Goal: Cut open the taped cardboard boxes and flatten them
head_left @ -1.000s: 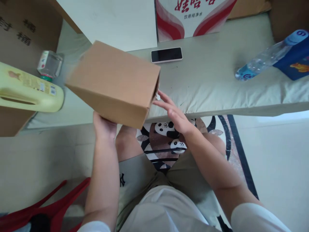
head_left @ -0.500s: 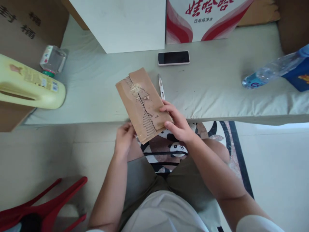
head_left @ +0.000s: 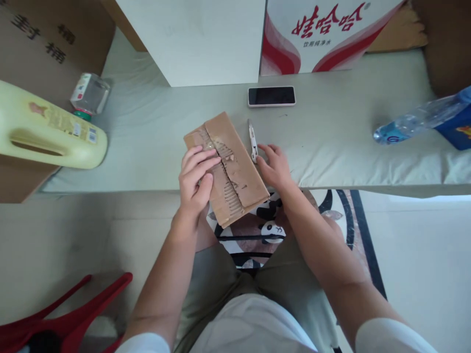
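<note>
A flat brown cardboard box (head_left: 241,171) with a torn, ridged top lies slantwise over the front edge of the cloth-covered bench. My left hand (head_left: 195,179) holds it at its left side, fingers and thumb over the torn top. Just right of the box lies a slim utility knife (head_left: 252,139) with a white handle, pointing away from me. My right hand (head_left: 274,166) is at the knife's near end, thumb and fingers apart; whether the fingertips touch the handle is unclear.
Behind the knife lies a phone (head_left: 271,96), with a white box (head_left: 198,44) and a red-and-white carton (head_left: 324,39) farther back. A yellow jug (head_left: 55,127) and clear bottle (head_left: 90,93) are left; a water bottle (head_left: 408,122) is right. A red stool (head_left: 73,318) stands lower left.
My left hand has moved up from the box's lower left corner onto its top. My right hand has let go of the box's right side and moved to the knife.
</note>
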`<state>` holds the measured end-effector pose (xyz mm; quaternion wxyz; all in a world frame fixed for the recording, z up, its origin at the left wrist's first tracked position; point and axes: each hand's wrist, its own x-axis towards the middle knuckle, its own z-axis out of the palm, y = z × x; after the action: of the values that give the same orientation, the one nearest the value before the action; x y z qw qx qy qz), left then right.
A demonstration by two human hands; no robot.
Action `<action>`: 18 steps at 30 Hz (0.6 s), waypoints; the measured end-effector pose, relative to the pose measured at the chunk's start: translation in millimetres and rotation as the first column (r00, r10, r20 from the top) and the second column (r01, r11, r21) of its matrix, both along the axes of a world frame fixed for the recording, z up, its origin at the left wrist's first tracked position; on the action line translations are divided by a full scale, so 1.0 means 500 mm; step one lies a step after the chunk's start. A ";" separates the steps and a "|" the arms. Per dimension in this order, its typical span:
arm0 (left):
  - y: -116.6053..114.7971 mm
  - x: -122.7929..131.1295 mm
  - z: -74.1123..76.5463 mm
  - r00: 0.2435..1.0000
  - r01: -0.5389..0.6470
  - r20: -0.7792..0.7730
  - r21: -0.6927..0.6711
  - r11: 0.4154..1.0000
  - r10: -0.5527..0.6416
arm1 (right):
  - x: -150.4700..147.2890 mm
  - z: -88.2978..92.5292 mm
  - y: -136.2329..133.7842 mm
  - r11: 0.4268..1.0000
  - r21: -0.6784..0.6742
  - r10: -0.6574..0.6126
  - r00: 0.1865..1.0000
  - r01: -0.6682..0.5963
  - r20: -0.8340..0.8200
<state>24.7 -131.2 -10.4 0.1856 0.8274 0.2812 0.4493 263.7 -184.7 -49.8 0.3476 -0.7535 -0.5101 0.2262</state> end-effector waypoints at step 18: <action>-0.018 0.041 -0.011 0.994 -0.107 0.009 -0.002 0.994 0.107 | 0.088 0.036 -0.063 0.941 -0.280 -0.115 0.960 0.187 0.255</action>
<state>45.3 -140.3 -15.8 0.1631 0.8089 0.3245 0.4624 307.9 -216.1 -31.8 0.1820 -0.8563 -0.4473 0.1830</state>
